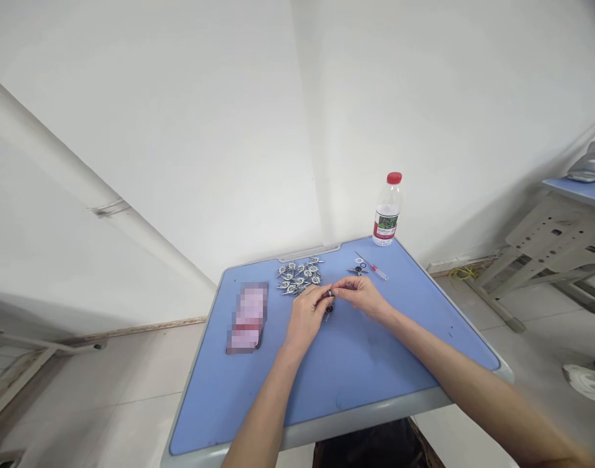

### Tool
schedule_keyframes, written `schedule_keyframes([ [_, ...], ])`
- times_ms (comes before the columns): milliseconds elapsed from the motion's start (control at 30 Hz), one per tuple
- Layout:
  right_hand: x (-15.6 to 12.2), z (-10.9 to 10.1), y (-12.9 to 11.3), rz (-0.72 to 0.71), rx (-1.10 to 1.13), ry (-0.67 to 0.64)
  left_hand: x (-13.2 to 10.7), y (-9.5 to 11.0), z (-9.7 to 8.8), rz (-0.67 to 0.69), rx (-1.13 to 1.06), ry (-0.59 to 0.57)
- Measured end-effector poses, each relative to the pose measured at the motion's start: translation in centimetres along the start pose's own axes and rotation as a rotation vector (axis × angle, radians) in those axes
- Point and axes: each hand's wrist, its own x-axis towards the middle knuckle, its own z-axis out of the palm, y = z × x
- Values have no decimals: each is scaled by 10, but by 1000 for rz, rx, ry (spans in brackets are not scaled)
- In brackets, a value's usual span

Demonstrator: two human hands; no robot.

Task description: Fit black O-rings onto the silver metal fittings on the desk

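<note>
Both my hands meet over the far middle of a blue desk (356,370). My left hand (307,315) is closed in a pinch on a small metal part (329,294). My right hand (363,296) has its fingertips pinched against the same part from the right. A small dark piece (329,314) hangs or lies just below the fingers. A heap of several small silvery metal pieces (299,276) lies just beyond my left hand.
A clear plastic bottle (388,211) with a red cap stands at the desk's far right corner. A thin red-handled tool (373,266) and small rings (358,266) lie near it. A blurred pink flat object (247,317) lies on the left. Another desk (577,188) stands at the right.
</note>
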Motion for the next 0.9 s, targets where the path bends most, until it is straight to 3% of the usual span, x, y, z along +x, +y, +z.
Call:
schedule_keyframes([
  [233, 0, 0, 3, 17, -77, 75, -3, -2, 5, 125, 212, 24],
  [367, 1, -4, 0, 103, -94, 32, -2, 1, 4, 158, 173, 70],
  [433, 0, -10, -4, 81, -209, 20, -1, 3, 2, 142, 110, 122],
  [533, -3, -27, -11, -6, -536, -15, 0, 4, -3, 29, -36, 202],
  [633, -8, -45, -15, 84, -779, -188, 2, 1, -7, -151, -238, 221],
  [767, -11, -55, -16, 172, -901, -269, 6, -4, -6, -351, -523, 157],
  [900, -13, -54, -19, 153, -944, -266, 8, -6, -2, -411, -643, 127],
])
